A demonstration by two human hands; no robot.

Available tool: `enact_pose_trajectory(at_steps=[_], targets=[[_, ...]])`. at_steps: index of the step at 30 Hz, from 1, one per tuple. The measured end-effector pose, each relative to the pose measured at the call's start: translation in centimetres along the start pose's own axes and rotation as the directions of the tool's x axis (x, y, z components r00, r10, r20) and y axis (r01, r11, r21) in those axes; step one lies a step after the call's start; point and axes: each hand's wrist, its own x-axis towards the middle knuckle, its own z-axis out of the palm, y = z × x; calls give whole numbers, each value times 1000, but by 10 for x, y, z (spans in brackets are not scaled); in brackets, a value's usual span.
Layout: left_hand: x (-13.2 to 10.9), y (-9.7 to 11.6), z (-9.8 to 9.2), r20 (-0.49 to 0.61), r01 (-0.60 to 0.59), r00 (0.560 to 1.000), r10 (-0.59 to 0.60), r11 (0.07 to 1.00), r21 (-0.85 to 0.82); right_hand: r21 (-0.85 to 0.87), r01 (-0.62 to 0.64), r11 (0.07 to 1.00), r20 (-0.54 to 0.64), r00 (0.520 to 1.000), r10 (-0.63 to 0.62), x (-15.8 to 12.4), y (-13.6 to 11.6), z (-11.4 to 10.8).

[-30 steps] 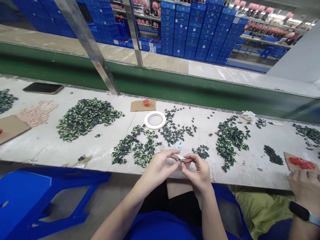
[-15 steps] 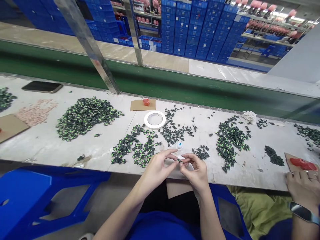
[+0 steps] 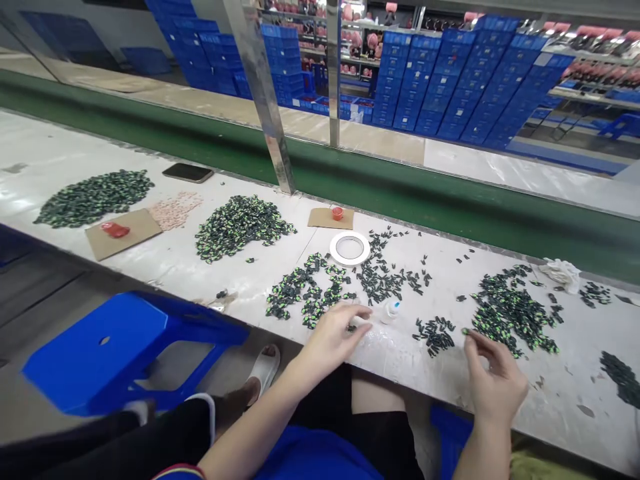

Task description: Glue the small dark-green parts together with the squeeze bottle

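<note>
My left hand (image 3: 336,339) hovers over the table's front edge, thumb and index finger closed around a small white piece (image 3: 358,322) whose kind I cannot make out. Just right of it a small white bottle (image 3: 390,312) with a blue tip stands on the table. My right hand (image 3: 496,377) pinches a small black-and-green part (image 3: 466,331) at the near left side of a pile of such parts (image 3: 515,307). Between the hands lies a small heap of plain black pieces (image 3: 434,335). More black-and-green parts (image 3: 323,287) spread beyond my left hand.
A white tape roll (image 3: 349,249) lies by loose black pieces (image 3: 383,277). Farther back, cardboard (image 3: 320,218) carries a red tub (image 3: 337,213). Leftward are a large pile (image 3: 240,230), pink bits (image 3: 176,210) and a phone (image 3: 188,173). A blue stool (image 3: 100,347) stands front left.
My hands were together over the table's front edge; my right hand has moved right to the black-and-green pile. The camera view has swung left, and a person's foot and legs now show at lower left.
</note>
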Motion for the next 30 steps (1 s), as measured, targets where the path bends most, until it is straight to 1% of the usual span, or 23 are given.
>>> enact_pose_trajectory(at_steps=[1, 2, 3, 5, 7, 9, 11, 12, 13, 16, 19, 22, 24, 27, 28, 30], targets=[[2, -6, -5, -68, 14, 998, -10, 998, 58, -76, -72, 994, -64, 996, 67, 5, 10, -4], [4, -12, -9, -138, 27, 990, -10, 993, 115, -134, -113, 985, -105, 989, 100, 9, 16, -7], [7, -18, -13, -197, 37, 980, -2, 985, 171, -181, -129, 975, -139, 985, 105, 11, 20, -9], [14, -29, -20, -292, 47, 956, 37, 960, 275, -238, -90, 967, -160, 986, 52, 11, 18, -9], [22, -38, -23, -349, 66, 935, 68, 931, 358, -234, 1, 972, -96, 995, -24, 4, 7, -1], [33, -44, -23, -364, 83, 928, 82, 906, 415, -146, 99, 984, 76, 993, -89, -7, -8, 14], [44, -47, -21, -345, 87, 935, 83, 888, 451, -51, 162, 985, 246, 958, -145, -20, -21, 33], [50, -48, -19, -326, 87, 942, 78, 881, 465, -12, 178, 984, 314, 935, -165, -26, -26, 43], [55, -48, -18, -301, 87, 951, 71, 873, 480, 13, 188, 982, 350, 919, -180, -30, -30, 53], [66, -50, -13, -203, 69, 978, 52, 835, 546, 48, 198, 979, 397, 896, -200, -39, -36, 77], [72, -52, -11, -109, 34, 993, 39, 800, 599, 84, 167, 982, 386, 903, -187, -40, -38, 87], [76, -53, -13, -61, 13, 998, 29, 806, 592, 151, 59, 987, 399, 910, -116, -40, -41, 86], [76, -50, -16, -40, 0, 999, 28, 820, 572, 211, -76, 975, 439, 898, -25, -41, -43, 81], [68, -40, -17, 0, -28, 999, 33, 854, 520, 313, -314, 896, 495, 860, 128, -44, -44, 68], [63, -35, -16, 19, -40, 999, 35, 869, 493, 346, -364, 865, 491, 856, 163, -45, -44, 64], [49, -27, -10, 70, -61, 997, 34, 901, 429, 395, -394, 830, 436, 875, 208, -46, -42, 57]])
